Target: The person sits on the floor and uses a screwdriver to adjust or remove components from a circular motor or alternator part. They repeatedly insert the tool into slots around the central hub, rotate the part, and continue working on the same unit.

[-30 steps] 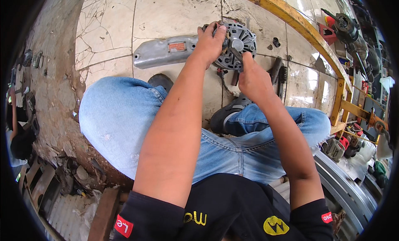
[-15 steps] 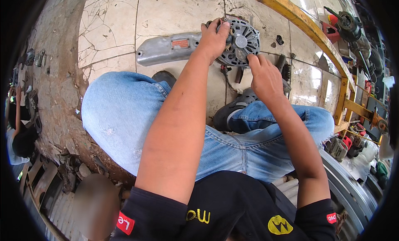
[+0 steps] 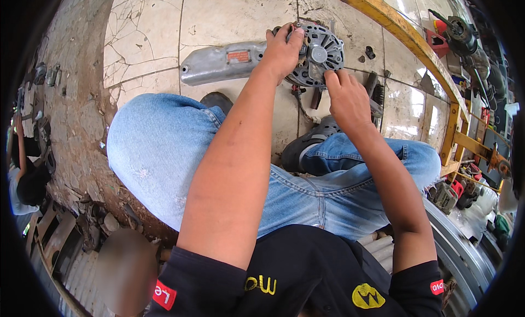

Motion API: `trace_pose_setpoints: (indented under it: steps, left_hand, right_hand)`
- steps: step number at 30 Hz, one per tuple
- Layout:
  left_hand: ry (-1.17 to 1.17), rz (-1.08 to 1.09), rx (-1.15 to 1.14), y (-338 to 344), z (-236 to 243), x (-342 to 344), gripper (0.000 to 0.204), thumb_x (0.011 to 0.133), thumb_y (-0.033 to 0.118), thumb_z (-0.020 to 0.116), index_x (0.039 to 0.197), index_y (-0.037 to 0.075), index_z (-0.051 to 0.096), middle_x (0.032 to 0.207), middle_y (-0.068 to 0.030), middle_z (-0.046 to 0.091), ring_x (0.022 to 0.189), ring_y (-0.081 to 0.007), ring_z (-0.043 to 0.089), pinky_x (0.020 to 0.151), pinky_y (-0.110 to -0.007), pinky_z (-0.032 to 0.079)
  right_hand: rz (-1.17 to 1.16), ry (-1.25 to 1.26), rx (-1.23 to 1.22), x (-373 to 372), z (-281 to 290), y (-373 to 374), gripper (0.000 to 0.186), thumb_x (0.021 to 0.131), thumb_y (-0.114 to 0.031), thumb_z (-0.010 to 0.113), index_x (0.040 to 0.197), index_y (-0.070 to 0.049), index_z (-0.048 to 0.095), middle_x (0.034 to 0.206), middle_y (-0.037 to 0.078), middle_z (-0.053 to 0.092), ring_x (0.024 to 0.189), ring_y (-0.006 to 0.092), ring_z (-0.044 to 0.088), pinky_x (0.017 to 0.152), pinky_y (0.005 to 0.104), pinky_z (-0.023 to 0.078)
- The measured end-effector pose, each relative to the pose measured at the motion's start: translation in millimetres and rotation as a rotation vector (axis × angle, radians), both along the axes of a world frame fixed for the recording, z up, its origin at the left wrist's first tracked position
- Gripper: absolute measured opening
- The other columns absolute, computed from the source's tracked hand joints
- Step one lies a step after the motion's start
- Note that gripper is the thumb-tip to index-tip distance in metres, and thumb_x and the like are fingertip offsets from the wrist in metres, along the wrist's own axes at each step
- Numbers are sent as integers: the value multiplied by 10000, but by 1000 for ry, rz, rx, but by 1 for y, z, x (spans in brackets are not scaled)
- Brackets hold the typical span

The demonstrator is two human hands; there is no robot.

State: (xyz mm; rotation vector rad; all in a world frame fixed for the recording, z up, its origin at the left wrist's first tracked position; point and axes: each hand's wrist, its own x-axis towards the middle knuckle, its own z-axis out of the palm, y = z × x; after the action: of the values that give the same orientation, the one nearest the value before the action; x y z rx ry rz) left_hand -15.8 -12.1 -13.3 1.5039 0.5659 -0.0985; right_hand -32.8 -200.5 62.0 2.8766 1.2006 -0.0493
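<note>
A grey metal alternator (image 3: 319, 55) with a slotted round end housing sits on the tiled floor in front of me. My left hand (image 3: 281, 53) is closed around its left side, fingers over the upper edge. At the lower right rim, my right hand (image 3: 349, 98) has its thumb and curled fingers pressed together against the housing. Those fingertips are partly hidden, so any small part between them cannot be made out. A long grey metal cover (image 3: 210, 69) with a red label lies to the left, its right end behind my left hand. Below the alternator hangs a short cable (image 3: 301, 106).
A dark-handled tool (image 3: 371, 83) and a coil spring (image 3: 378, 93) lie right of my right hand. A small dark part (image 3: 370, 52) rests farther off. A yellow metal frame (image 3: 404, 27) borders the right. Another person (image 3: 27, 180) is at the far left.
Both hands keep their places on the alternator. My right fingers have shifted very slightly at its lower rim, and the view has moved a little.
</note>
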Motion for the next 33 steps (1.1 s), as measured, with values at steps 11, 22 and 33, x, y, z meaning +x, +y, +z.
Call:
trace_pose_setpoints:
  steps: [11, 22, 33]
  left_hand:
    - [35, 19, -10, -2, 11, -3, 658, 970, 515, 479, 1508, 155, 367, 1578, -332, 50, 1417, -469, 296, 1131, -438, 327]
    - [-208, -50, 304, 12, -1, -9, 437, 1017, 332, 445, 1366, 75, 494, 1388, -254, 483, 1287, -357, 476, 1060, -383, 380]
    - [-66, -127, 735, -1, 31, -40, 570, 948, 451, 605, 1223, -39, 505, 1028, -229, 654, 926, -340, 644, 832, -408, 495]
  right_hand:
    - [-99, 218, 82, 4, 16, 3, 362, 800, -18, 553, 1152, -77, 491, 1038, 152, 604, 993, 355, 609, 788, 472, 488]
    - [-771, 787, 950, 2, 24, -15, 394, 830, -16, 474, 1217, 5, 404, 775, 148, 654, 617, 228, 657, 611, 373, 523]
    - [-750, 702, 1033, 1, -33, -8, 300, 915, -33, 492, 1205, 30, 443, 957, 172, 613, 702, 234, 638, 658, 373, 515]
